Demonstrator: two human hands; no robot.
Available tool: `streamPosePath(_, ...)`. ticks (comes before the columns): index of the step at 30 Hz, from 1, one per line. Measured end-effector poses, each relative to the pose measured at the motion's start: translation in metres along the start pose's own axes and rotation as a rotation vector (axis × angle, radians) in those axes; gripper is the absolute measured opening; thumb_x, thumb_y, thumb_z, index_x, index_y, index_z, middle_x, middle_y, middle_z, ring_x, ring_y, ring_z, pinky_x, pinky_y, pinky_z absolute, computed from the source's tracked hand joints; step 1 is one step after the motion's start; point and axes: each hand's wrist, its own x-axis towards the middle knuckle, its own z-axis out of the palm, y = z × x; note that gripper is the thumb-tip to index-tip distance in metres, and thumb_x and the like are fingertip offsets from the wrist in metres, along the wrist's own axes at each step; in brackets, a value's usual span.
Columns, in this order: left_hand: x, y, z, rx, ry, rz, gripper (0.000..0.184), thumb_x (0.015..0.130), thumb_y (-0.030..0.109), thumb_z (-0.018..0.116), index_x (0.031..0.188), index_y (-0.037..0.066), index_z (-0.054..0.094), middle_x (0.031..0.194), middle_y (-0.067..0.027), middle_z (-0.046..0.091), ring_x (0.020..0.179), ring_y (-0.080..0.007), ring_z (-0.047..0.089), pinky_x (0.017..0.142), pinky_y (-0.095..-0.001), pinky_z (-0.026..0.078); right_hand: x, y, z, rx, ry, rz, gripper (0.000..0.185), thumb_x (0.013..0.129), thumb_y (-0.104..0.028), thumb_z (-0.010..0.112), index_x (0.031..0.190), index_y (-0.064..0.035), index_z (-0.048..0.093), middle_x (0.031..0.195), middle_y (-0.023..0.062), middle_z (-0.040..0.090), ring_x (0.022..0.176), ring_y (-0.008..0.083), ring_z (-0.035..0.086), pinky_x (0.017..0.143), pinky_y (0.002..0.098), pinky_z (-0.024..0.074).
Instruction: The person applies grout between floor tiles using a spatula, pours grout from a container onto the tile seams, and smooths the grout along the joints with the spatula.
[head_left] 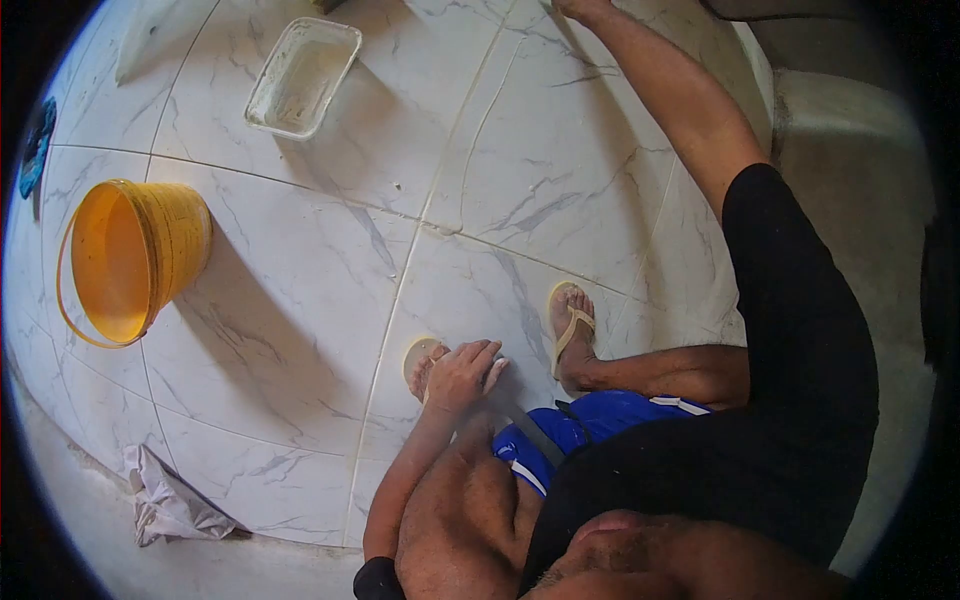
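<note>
My left hand (463, 377) rests over my bent knee, fingers loosely extended and holding nothing that I can see. There is a white smear near its thumb. Beyond it shows my left foot in a pale flip-flop (420, 362). My right arm reaches out to the top edge, where only part of my right hand (582, 6) shows; its fingers are cut off by the frame. Below that arm lie marble-patterned floor tiles (560, 170) with a thin whitish line of paste (483, 125) on them.
A white rectangular tub (350, 50) smeared with whitish residue stands at the upper left. Left of me is a yellow bucket (178, 235) with its handle hanging down. A crumpled whitish cloth (172, 503) lies at the lower left, and a blue-green item (38, 148) at the far left.
</note>
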Motion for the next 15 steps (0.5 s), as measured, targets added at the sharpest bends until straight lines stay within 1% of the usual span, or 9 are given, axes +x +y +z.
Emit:
streamPosePath(2,-0.001,-0.001,0.000,-0.020,-0.003,-0.008,0.031,0.091,0.028,0.073,0.114,0.008,0.068,0.104,-0.0060,0.071,0.092,-0.0201,0.070,0.072,-0.0330,0.057,0.002,0.003,-0.001,0.045,0.000,0.042,0.021,0.092,-0.015,0.060,0.098,-0.0049,0.077,0.101,0.0160,0.075,0.092,0.0309,0.073,0.074,0.0444,0.0596)
streamPosePath(5,0.000,-0.001,-0.001,-0.043,-0.021,-0.016,0.031,0.090,0.028,0.073,0.114,0.008,0.068,0.104,-0.0062,0.071,0.091,-0.0206,0.071,0.073,-0.0337,0.056,0.002,0.002,-0.005,0.062,-0.069,0.073,0.023,0.094,-0.018,0.059,0.098,-0.0028,0.076,0.099,0.0163,0.075,0.089,0.0301,0.073,0.073,0.0445,0.0587)
streamPosePath(8,0.000,-0.002,-0.002,-0.055,-0.021,-0.011,0.031,0.090,0.028,0.074,0.113,0.007,0.068,0.104,-0.0062,0.071,0.091,-0.0210,0.071,0.072,-0.0338,0.057,-0.007,-0.004,-0.015,0.040,-0.077,0.056,0.026,0.095,-0.022,0.060,0.098,-0.0028,0.076,0.097,0.0166,0.075,0.088,0.0297,0.073,0.075,0.0441,0.0586)
streamPosePath(11,0.000,-0.002,-0.001,-0.053,-0.020,-0.005,0.031,0.089,0.027,0.074,0.112,0.007,0.069,0.104,-0.0062,0.071,0.090,-0.0212,0.071,0.072,-0.0335,0.057,-0.019,-0.015,-0.030,0.053,-0.094,0.083,0.023,0.092,-0.020,0.061,0.096,-0.0035,0.076,0.096,0.0169,0.075,0.089,0.0306,0.073,0.073,0.0455,0.0588)
streamPosePath(14,0.002,-0.001,-0.003,-0.050,-0.011,0.003,0.031,0.089,0.027,0.075,0.112,0.007,0.069,0.104,-0.0063,0.071,0.090,-0.0212,0.071,0.072,-0.0335,0.057,-0.004,-0.009,-0.005,0.058,-0.021,-0.035,0.021,0.088,-0.018,0.062,0.094,-0.0043,0.077,0.097,0.0166,0.076,0.091,0.0316,0.074,0.073,0.0461,0.0593)
streamPosePath(15,0.003,-0.001,-0.004,-0.045,-0.009,0.007,0.031,0.089,0.027,0.075,0.112,0.007,0.069,0.104,-0.0064,0.071,0.090,-0.0212,0.071,0.072,-0.0336,0.057,-0.004,-0.010,-0.001,0.047,-0.056,-0.035,0.021,0.087,-0.016,0.061,0.094,-0.0046,0.078,0.098,0.0167,0.076,0.092,0.0320,0.074,0.074,0.0466,0.0594)
